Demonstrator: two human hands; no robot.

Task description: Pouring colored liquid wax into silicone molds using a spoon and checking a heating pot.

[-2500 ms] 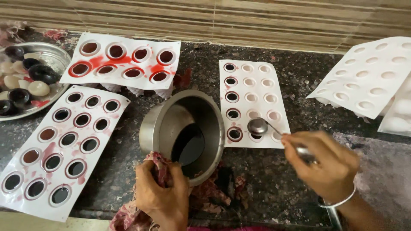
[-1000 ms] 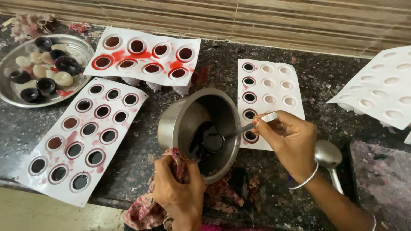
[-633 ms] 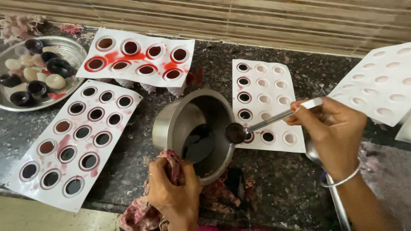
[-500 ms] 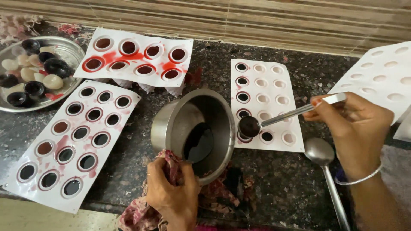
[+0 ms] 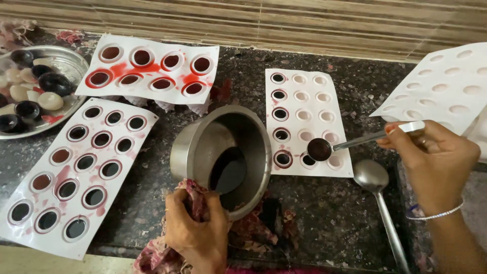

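Head view: my right hand (image 5: 436,155) pinches the flat end of a small steel measuring spoon (image 5: 355,142), its round bowl full of dark liquid. Bowl hovers over the bottom rows of the white silicone mould tray with round cavities (image 5: 309,124), just above the middle cavity near the front edge. Spoon's long axis runs left to right, handle rising toward my right hand, bowl at the left tip. Tray's left column holds dark fill; the cavity right of the bowl looks empty. My left hand (image 5: 195,233) clenches a red patterned cloth (image 5: 190,195) against the rim of the tilted steel pot (image 5: 223,152), dark liquid pooled inside. Pot sits just left of the tray, touching or nearly so. A larger steel spoon (image 5: 378,195) lies loose on the dark stone counter (image 5: 324,218), beside my right wrist.
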